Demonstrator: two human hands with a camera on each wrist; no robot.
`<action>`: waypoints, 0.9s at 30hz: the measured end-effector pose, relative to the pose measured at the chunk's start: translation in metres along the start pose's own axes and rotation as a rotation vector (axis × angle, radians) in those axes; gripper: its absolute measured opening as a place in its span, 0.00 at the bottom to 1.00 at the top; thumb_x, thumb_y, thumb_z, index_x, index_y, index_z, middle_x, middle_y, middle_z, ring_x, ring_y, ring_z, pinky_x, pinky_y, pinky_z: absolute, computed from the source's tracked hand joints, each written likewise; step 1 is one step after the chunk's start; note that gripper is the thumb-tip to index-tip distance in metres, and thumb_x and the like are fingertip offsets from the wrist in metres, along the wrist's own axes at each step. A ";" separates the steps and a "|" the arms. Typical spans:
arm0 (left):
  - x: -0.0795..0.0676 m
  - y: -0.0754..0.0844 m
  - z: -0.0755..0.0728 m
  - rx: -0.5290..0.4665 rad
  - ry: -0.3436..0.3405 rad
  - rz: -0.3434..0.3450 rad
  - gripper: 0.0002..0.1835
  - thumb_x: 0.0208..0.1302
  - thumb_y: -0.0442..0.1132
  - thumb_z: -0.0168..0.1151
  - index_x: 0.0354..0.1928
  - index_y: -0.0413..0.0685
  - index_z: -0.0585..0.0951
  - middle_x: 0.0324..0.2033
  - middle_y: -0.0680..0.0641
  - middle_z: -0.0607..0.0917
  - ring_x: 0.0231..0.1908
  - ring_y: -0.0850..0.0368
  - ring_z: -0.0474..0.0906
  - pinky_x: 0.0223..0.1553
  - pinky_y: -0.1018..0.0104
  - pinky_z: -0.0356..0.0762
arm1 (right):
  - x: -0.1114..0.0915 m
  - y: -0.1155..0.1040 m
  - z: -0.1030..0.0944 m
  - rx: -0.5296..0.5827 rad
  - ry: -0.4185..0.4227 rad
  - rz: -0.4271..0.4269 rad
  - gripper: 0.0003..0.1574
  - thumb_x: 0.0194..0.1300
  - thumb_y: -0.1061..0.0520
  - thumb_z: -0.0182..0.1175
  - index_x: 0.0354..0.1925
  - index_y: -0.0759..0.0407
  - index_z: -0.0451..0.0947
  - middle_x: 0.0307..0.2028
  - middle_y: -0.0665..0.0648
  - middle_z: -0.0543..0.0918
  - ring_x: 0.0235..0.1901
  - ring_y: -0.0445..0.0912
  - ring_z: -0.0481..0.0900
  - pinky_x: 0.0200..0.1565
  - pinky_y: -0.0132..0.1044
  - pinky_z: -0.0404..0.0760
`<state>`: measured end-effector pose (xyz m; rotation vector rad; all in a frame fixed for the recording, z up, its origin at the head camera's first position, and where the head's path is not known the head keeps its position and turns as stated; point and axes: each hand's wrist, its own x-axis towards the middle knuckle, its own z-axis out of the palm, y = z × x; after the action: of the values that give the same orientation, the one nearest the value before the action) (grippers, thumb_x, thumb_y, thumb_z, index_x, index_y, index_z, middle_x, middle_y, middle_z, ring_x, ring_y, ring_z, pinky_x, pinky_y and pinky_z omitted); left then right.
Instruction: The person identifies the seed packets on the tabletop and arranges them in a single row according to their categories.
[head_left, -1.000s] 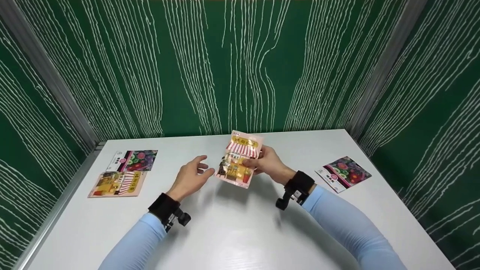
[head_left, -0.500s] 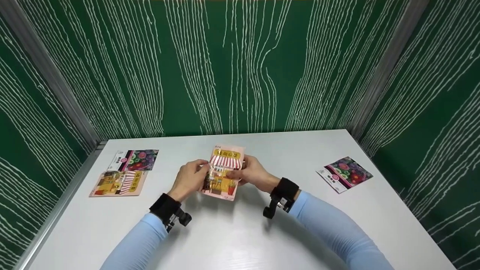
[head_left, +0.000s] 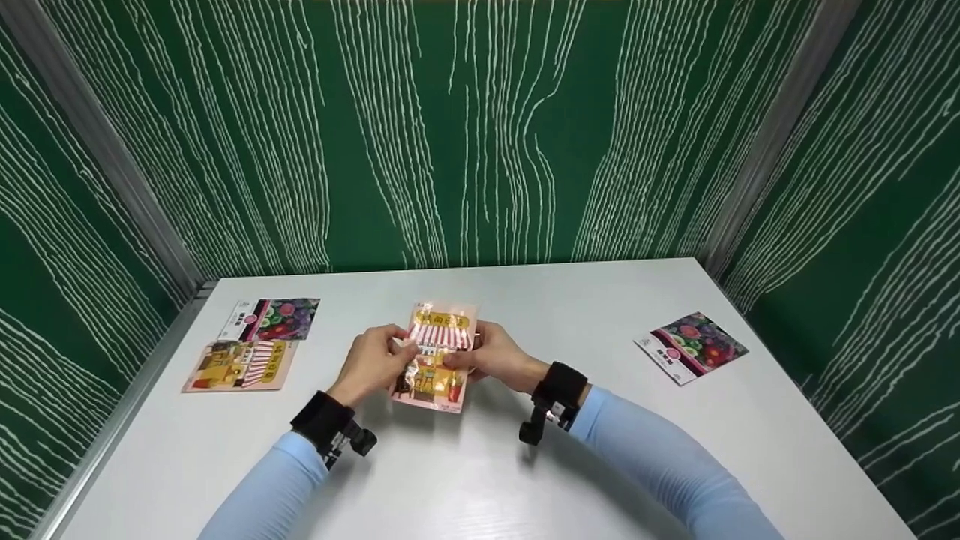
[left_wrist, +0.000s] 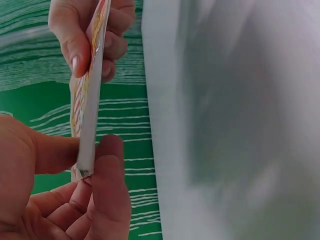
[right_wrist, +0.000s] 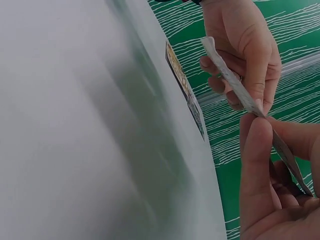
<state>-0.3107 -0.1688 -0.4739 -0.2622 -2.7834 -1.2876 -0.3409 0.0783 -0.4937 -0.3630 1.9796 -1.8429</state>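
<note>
Both hands hold a flat, glossy pink packet above the table, its printed front with a yellow sign and a red-striped shop awning turned up. My left hand pinches its left edge, the thumb on the front. At the opposite edge my right hand grips it with the thumb on the picture and the fingers behind. The left wrist view looks along the white side edge of the packet, with the left thumb and fingers at its near end. In the right wrist view the packet appears nearly edge-on.
A similar pink packet lies on the left of the white table, touching or overlapping a flower-picture card. Another flower card lies at the right. Green walls with white wavy lines stand behind and at both sides.
The right hand has brought the packet left and lower, toward the person. The left hand, loose beside it a second ago, now pinches its left edge.
</note>
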 end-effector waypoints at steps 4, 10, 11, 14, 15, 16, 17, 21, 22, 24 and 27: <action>-0.002 -0.006 -0.003 0.007 0.003 0.002 0.12 0.77 0.38 0.71 0.54 0.38 0.87 0.26 0.47 0.87 0.22 0.62 0.76 0.26 0.69 0.71 | -0.001 0.001 -0.001 0.019 -0.002 0.009 0.35 0.69 0.65 0.76 0.70 0.65 0.75 0.42 0.56 0.94 0.34 0.44 0.94 0.34 0.35 0.93; -0.009 -0.021 -0.009 0.051 0.013 0.000 0.11 0.77 0.36 0.71 0.53 0.37 0.86 0.26 0.46 0.86 0.23 0.61 0.76 0.28 0.67 0.71 | -0.005 0.006 -0.009 0.007 -0.025 0.036 0.31 0.71 0.63 0.73 0.68 0.65 0.74 0.38 0.54 0.93 0.33 0.44 0.94 0.35 0.36 0.93; -0.010 -0.023 -0.009 0.055 0.012 -0.005 0.10 0.77 0.36 0.71 0.53 0.37 0.85 0.26 0.46 0.87 0.23 0.62 0.76 0.28 0.67 0.72 | -0.006 0.007 -0.010 0.001 -0.032 0.040 0.32 0.72 0.63 0.72 0.69 0.66 0.73 0.39 0.55 0.93 0.33 0.44 0.94 0.36 0.37 0.93; -0.014 -0.030 -0.013 0.068 0.013 -0.022 0.10 0.77 0.35 0.70 0.53 0.37 0.85 0.26 0.46 0.86 0.23 0.62 0.76 0.27 0.67 0.71 | -0.008 0.010 -0.015 -0.013 -0.044 0.050 0.36 0.72 0.62 0.72 0.72 0.69 0.72 0.42 0.59 0.94 0.34 0.45 0.94 0.37 0.37 0.94; -0.015 -0.031 -0.015 0.069 0.011 -0.027 0.10 0.77 0.35 0.69 0.53 0.36 0.85 0.26 0.45 0.86 0.23 0.62 0.77 0.27 0.67 0.71 | -0.008 0.010 -0.016 -0.016 -0.044 0.054 0.37 0.72 0.62 0.72 0.73 0.70 0.72 0.44 0.61 0.93 0.35 0.45 0.94 0.37 0.37 0.94; -0.017 -0.033 -0.016 0.073 0.010 -0.029 0.10 0.78 0.34 0.69 0.54 0.36 0.85 0.26 0.45 0.87 0.23 0.61 0.77 0.26 0.67 0.72 | -0.008 0.011 -0.017 -0.018 -0.043 0.056 0.39 0.71 0.62 0.73 0.74 0.71 0.71 0.45 0.62 0.93 0.35 0.45 0.94 0.37 0.37 0.94; -0.019 -0.034 -0.018 0.076 0.011 -0.032 0.10 0.78 0.34 0.68 0.54 0.35 0.85 0.26 0.45 0.87 0.23 0.61 0.78 0.26 0.67 0.72 | -0.008 0.011 -0.018 -0.019 -0.040 0.058 0.39 0.71 0.62 0.72 0.74 0.72 0.71 0.46 0.63 0.93 0.35 0.45 0.94 0.37 0.37 0.94; -0.025 -0.042 -0.026 0.096 0.012 -0.070 0.12 0.79 0.34 0.67 0.56 0.34 0.84 0.27 0.45 0.86 0.23 0.60 0.77 0.25 0.67 0.71 | -0.009 0.013 -0.022 -0.025 -0.035 0.068 0.39 0.73 0.59 0.72 0.74 0.72 0.71 0.48 0.64 0.93 0.36 0.46 0.95 0.37 0.36 0.94; -0.027 -0.044 -0.028 0.104 0.011 -0.082 0.12 0.79 0.34 0.67 0.57 0.34 0.83 0.28 0.45 0.86 0.23 0.60 0.76 0.25 0.67 0.71 | -0.010 0.014 -0.024 -0.029 -0.037 0.069 0.38 0.74 0.58 0.71 0.74 0.72 0.72 0.48 0.64 0.93 0.36 0.45 0.95 0.38 0.36 0.94; -0.029 -0.048 -0.031 0.121 0.006 -0.108 0.12 0.78 0.34 0.68 0.56 0.35 0.83 0.27 0.46 0.85 0.23 0.59 0.76 0.25 0.66 0.71 | -0.011 0.016 -0.026 -0.034 -0.037 0.072 0.38 0.75 0.57 0.70 0.74 0.72 0.72 0.48 0.64 0.93 0.36 0.46 0.95 0.38 0.37 0.94; -0.033 -0.052 -0.036 0.156 -0.015 -0.137 0.12 0.77 0.35 0.68 0.55 0.34 0.83 0.28 0.45 0.86 0.25 0.57 0.78 0.27 0.65 0.73 | -0.014 0.019 -0.030 -0.039 -0.031 0.083 0.36 0.75 0.58 0.70 0.74 0.72 0.73 0.49 0.66 0.93 0.36 0.46 0.95 0.38 0.37 0.94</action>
<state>-0.2886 -0.2331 -0.4936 -0.0744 -2.9402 -1.0880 -0.3410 0.1128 -0.5094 -0.3146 1.9820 -1.7394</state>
